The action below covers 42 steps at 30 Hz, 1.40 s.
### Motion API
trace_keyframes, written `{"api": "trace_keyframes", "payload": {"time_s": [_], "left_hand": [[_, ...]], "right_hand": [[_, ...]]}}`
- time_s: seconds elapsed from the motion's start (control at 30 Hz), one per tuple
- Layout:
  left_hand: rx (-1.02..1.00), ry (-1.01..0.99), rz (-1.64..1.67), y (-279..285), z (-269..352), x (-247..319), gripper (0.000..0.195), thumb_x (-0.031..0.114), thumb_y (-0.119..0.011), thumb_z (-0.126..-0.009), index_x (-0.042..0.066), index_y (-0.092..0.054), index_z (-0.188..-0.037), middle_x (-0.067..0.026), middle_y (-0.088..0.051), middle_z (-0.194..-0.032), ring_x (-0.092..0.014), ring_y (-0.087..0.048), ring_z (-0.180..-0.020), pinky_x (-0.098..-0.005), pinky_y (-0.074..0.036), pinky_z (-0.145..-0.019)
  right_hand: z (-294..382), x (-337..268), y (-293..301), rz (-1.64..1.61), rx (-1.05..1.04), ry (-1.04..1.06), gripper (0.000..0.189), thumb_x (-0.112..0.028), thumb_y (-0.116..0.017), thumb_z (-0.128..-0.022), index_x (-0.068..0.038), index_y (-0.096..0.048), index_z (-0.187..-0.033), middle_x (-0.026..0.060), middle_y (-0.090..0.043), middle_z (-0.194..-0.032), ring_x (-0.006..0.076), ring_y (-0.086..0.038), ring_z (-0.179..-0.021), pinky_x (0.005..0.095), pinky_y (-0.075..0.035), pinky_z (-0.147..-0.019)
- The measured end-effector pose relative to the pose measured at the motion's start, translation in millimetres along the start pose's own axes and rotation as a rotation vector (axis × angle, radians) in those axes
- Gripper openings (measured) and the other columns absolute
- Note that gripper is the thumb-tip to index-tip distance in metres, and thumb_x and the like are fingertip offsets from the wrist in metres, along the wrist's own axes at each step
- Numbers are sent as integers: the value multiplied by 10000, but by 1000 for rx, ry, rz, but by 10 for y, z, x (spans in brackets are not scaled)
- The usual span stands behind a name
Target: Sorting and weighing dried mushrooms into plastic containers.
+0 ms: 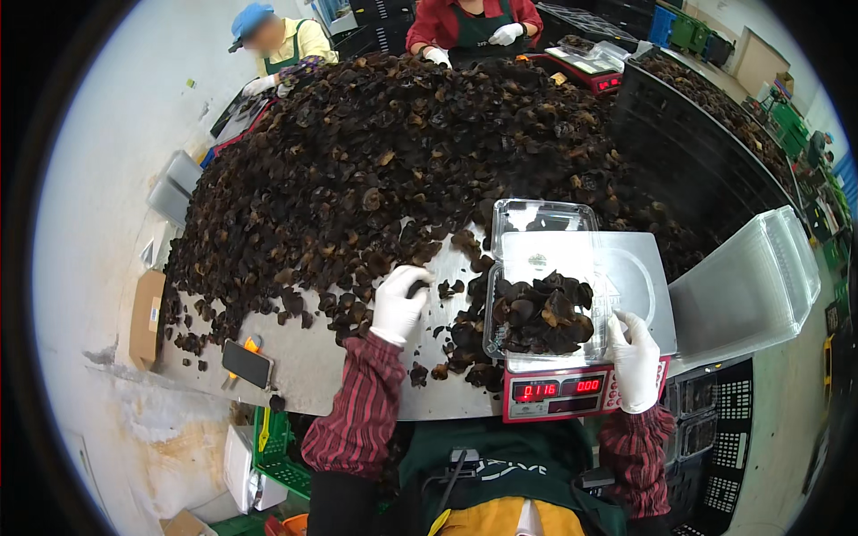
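My left hand [401, 305], in a white glove, has its fingers curled around a dark piece of wood ear fungus [417, 288] over the metal table. My right hand [632, 358], gloved too, is at the right edge of an opened clear plastic clamshell box [495, 321]; whether its fingers grip the rim I cannot tell. Dark fungus pieces [546, 313] are heaped in the box's lower half. Under the box is a digital scale [633, 268] with a red front and a lit display. A large pile of the same fungus [389, 154] covers the table beyond my hands.
Stacked clear boxes [744, 288] stand right of the scale, before a black crate [697, 147]. A phone [247, 364] on a stand is at the table's front left. Two people work across the pile, near other scales. A green crate [285, 462] is below the table edge.
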<state>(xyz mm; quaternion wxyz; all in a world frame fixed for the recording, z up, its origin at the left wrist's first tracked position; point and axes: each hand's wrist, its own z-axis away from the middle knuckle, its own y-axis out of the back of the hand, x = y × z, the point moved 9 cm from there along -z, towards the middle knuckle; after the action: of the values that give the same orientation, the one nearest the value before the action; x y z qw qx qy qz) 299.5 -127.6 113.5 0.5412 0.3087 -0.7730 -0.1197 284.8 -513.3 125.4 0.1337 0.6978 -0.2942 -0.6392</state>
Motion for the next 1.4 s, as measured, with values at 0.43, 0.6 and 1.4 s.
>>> {"api": "trace_keyframes", "payload": {"time_s": [0.43,0.6,1.4], "left_hand": [[-147,-413,-7,-763,171,1519,335,219,-725,-767,88,-660,-1068,-126,-536,-1261,-317,-490,-1181,-400,-405,-987],[-130,-46,578,-474,394,1357,363,291,-656,-881,34,-627,-1135,-119,-564,-1201,-182,-583,-979,-281,-488,-830],[-179,162,-619,396,494,-587,512,300,-729,-761,187,-592,-1241,-176,-469,-1367,-345,-456,-1232,-417,-413,-1005]], "right_hand": [[-161,-761,-443,355,-167,328,277,-281,-622,-897,-17,-636,-815,188,-585,-632,325,-607,-598,385,-456,-556],[67,-1037,-262,-79,-283,83,227,-240,-640,-895,-20,-653,-842,133,-606,-651,243,-588,-544,333,-457,-542],[9,64,87,-290,20,-163,190,-173,-552,-967,-5,-639,-952,-20,-520,-625,26,-411,-482,185,-320,-468]]}}
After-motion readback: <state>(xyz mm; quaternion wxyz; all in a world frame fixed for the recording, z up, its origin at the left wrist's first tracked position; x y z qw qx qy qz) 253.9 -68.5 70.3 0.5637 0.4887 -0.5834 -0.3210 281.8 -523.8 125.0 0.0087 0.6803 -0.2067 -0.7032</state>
